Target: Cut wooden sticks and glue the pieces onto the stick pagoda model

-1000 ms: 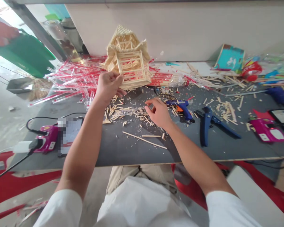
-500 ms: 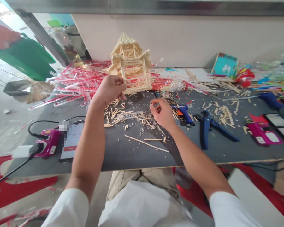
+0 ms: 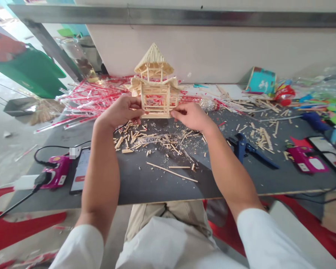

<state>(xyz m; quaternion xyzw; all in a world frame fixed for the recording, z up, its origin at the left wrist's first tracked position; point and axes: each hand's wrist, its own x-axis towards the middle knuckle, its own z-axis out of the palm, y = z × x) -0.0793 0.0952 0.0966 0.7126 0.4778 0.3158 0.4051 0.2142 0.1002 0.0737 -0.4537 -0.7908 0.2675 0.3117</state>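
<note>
A small pavilion (image 3: pixel 155 89) built of pale wooden sticks, with a pointed upper roof and a wider lower roof, stands upright at the back of the dark table. My left hand (image 3: pixel 126 109) grips the left end of its base between thumb and fingers. At the base's right end, my right hand (image 3: pixel 190 114) pinches the frame. Cut stick pieces (image 3: pixel 131 140) and a clear plastic wrapper (image 3: pixel 159 138) lie in front of it. Nearer to me are a long thin stick (image 3: pixel 172 172) and a shorter one (image 3: pixel 179 167).
Red-and-clear packaging (image 3: pixel 86 99) is heaped at back left. A blue cutter (image 3: pixel 245 147) lies to the right. Purple power sockets (image 3: pixel 57 172) and a phone (image 3: pixel 81 172) sit left; another purple socket (image 3: pixel 306 158) is far right. A metal bar (image 3: pixel 212 18) crosses above.
The pavilion has turned to face me more squarely. My right hand has moved up and back from above the scraps and taken hold of its base. My left hand remains at its left side.
</note>
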